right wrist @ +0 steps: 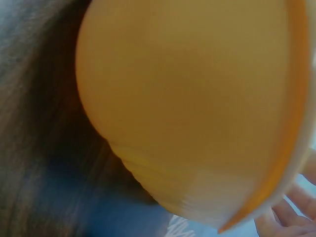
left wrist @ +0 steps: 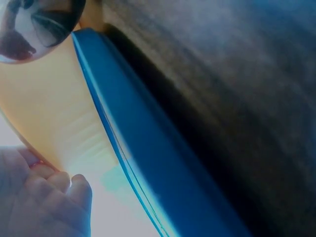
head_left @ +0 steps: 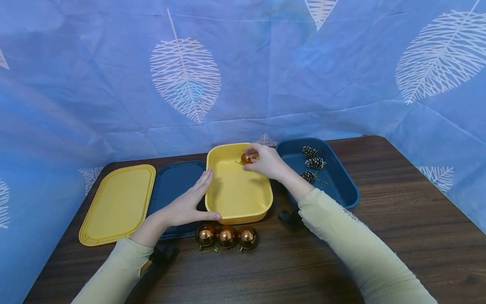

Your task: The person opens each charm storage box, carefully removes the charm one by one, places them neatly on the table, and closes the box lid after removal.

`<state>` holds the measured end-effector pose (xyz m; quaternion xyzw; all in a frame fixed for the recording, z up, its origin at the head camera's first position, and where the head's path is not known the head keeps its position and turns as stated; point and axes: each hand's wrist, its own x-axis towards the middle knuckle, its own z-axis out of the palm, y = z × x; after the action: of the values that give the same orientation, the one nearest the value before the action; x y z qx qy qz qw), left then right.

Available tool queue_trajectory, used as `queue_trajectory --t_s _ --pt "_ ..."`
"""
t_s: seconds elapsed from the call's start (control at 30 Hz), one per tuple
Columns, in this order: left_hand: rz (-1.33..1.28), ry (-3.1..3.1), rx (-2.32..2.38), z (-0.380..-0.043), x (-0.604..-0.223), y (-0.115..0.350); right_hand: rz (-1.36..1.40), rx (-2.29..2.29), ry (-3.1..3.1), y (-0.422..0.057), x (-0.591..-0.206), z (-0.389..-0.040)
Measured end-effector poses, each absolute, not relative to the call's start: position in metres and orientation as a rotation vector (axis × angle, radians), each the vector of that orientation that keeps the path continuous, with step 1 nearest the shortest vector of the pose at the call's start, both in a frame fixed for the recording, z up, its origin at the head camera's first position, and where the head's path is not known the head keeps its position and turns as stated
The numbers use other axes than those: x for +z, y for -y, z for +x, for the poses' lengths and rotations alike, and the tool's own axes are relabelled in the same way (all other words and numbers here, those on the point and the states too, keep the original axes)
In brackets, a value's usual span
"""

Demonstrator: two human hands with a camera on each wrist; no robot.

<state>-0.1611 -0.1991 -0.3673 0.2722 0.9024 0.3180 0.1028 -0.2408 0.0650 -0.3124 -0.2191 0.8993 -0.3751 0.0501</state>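
My right hand (head_left: 265, 162) reaches over the far right part of a yellow box (head_left: 239, 194) and pinches a shiny copper bauble (head_left: 246, 158) inside it, between thumb and fingers. With fingers spread and fairly straight, my left hand (head_left: 190, 204) rests against the box's left side and near left corner. In front of the box, three more copper baubles (head_left: 226, 237) stand in a row on the table. The left wrist view shows one bauble (left wrist: 39, 27) close by. Most of the right wrist view is filled by the box's wall (right wrist: 187, 98), which hides the held bauble.
To the right stands a dark blue box (head_left: 336, 185) holding three pine cones (head_left: 314, 163). Left of the yellow box lie a dark blue lid (head_left: 182, 177) and a yellow lid (head_left: 119, 202). A blue leaf-patterned cloth (head_left: 243, 76) hangs behind the wooden table (head_left: 398, 202).
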Motion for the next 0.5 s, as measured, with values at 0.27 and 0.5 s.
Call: queue_trajectory --t_s 0.27,0.5 --pt "0.811 -2.671 0.938 -0.161 -0.368 0.200 -0.580 -1.126 -2.728 -0.058 -0.323 -0.260" --pt "0.817 -2.678 0.924 -0.161 -0.368 0.200 -0.549 -1.063 -2.743 -0.049 -0.331 -0.270"
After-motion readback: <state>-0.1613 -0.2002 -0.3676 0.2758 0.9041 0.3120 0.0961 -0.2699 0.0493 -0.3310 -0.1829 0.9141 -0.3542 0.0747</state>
